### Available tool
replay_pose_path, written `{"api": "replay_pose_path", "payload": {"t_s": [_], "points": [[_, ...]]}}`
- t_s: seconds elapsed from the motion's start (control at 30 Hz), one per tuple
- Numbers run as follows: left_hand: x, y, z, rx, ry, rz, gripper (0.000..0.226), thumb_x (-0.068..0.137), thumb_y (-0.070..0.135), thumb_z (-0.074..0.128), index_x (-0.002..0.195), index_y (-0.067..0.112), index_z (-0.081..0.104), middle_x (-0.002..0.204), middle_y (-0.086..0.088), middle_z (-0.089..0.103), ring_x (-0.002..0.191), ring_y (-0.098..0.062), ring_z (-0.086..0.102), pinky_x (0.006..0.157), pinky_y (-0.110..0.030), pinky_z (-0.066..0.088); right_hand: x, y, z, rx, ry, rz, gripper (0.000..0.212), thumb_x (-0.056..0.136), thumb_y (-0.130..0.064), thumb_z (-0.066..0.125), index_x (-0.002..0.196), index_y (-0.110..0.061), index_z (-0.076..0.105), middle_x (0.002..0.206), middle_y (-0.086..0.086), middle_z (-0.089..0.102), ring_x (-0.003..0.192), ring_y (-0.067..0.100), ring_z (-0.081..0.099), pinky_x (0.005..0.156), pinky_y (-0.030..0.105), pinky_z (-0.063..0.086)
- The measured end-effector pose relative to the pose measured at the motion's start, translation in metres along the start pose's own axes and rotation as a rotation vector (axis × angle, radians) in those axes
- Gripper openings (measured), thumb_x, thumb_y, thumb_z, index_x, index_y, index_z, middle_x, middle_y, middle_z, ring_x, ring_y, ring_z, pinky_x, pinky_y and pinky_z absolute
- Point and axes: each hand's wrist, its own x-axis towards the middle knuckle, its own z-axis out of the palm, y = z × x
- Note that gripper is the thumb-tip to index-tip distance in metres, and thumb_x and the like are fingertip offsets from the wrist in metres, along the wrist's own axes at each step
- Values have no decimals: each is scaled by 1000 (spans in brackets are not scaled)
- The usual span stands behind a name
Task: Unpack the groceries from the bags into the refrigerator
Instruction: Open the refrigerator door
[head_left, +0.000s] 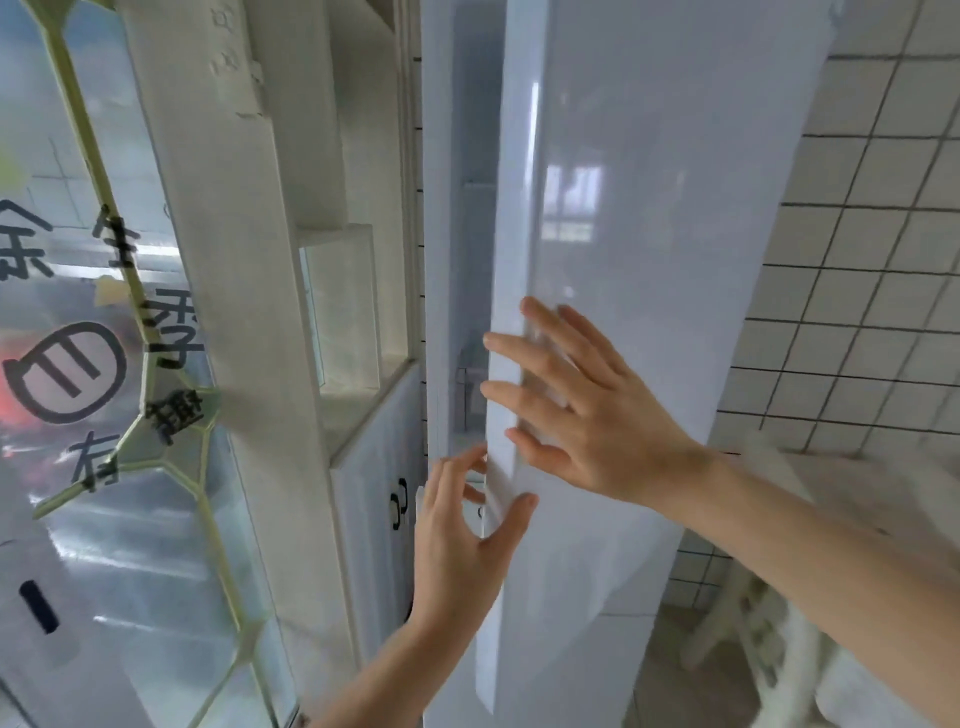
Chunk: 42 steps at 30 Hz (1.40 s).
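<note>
A tall white refrigerator fills the middle of the head view. Its glossy door (649, 218) stands slightly ajar, and a narrow gap (467, 312) at its left edge shows a dim slice of the inside. My right hand (582, 410) lies flat on the door front near that edge, fingers straight and spread. My left hand (467, 530) is lower down at the door's left edge, thumb on the front and fingers reaching round behind the edge. No groceries or bags are in view.
A white cabinet (374, 493) with a dark handle and a glass pane stands directly left of the refrigerator. Further left is a glass door (104, 364) with black lettering. White tiled wall (857, 312) is on the right, with blurred white furniture (779, 649) low right.
</note>
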Motion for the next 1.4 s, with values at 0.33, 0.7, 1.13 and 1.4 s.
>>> {"api": "replay_pose_path", "payload": {"t_s": [0.33, 0.7, 1.13, 1.4], "points": [[-64, 73, 58, -71, -132, 266, 78, 93, 32, 59, 154, 29, 10, 161, 3, 12, 149, -16, 14, 117, -18, 17, -91, -5, -96, 41, 106, 166, 27, 89, -23, 66, 112, -9, 68, 139, 8, 44, 131, 37, 34, 109, 43, 35], [-151, 176, 163, -42, -99, 315, 75, 94, 31, 57, 154, 23, 13, 163, -5, 5, 150, -22, 13, 116, -39, 26, -217, 33, -201, 589, 70, 702, 64, 90, -22, 62, 145, -12, 32, 149, -1, 37, 139, 12, 34, 108, 42, 40], [-194, 256, 320, 133, -225, 469, 76, 91, 20, 68, 152, 21, 23, 163, -2, 6, 149, -27, 11, 116, -49, 27, -351, 115, -263, 825, 194, 1074, 55, 89, -25, 65, 137, -16, 40, 124, -9, 59, 112, 11, 60, 94, 38, 52], [-196, 277, 413, 174, -191, 542, 72, 89, 14, 69, 150, 17, 30, 163, -5, 8, 147, -33, 15, 119, -47, 22, -415, 182, -262, 768, 213, 1136, 51, 92, -32, 60, 135, -12, 43, 110, 6, 63, 102, 24, 63, 89, 46, 52]]}}
